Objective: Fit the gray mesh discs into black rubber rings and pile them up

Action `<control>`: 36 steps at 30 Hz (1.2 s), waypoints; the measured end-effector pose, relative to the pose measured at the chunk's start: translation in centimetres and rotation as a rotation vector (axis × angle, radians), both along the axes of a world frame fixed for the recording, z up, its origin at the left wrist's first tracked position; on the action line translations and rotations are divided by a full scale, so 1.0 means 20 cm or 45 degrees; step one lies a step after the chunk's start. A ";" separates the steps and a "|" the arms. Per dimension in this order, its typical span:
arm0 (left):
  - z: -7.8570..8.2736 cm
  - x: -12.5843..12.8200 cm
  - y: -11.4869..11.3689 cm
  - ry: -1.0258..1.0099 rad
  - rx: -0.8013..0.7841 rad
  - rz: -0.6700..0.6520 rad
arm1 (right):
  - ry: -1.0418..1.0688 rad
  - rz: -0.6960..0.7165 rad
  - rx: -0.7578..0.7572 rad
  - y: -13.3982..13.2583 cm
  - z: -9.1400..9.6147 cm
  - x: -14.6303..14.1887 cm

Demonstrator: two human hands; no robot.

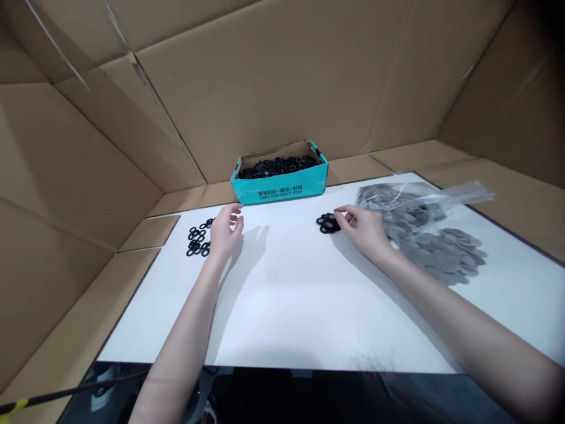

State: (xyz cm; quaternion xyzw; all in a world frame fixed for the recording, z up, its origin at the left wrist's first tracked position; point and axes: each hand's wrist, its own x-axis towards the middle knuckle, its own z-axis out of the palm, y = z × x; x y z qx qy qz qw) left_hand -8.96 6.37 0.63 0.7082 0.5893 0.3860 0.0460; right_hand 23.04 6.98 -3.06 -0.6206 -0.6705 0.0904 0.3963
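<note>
My left hand [226, 231] is raised over the left side of the white table, thumb and fingers apart, with nothing visible in it. Beside and partly behind it lie loose black rings [196, 235], some hidden by the hand. At the right, my right hand [364, 229] has its thumb and fingertips pinched together at the edge of a small pile of black rings [327, 223]. Grey shows inside some rings of that pile. What the pinch holds, if anything, is too small to make out.
A turquoise box [282, 187] full of black rings stands at the back. Right of my right hand, many flat grey discs [445, 253] spread out from a clear plastic bag [397, 197]. Cardboard walls [282, 88] enclose the white table [300, 312] at the back and sides.
</note>
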 end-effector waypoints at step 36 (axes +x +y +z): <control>0.00 -0.32 0.08 0.406 -0.728 0.217 | -0.635 -0.061 -0.147 -0.19 -0.02 0.60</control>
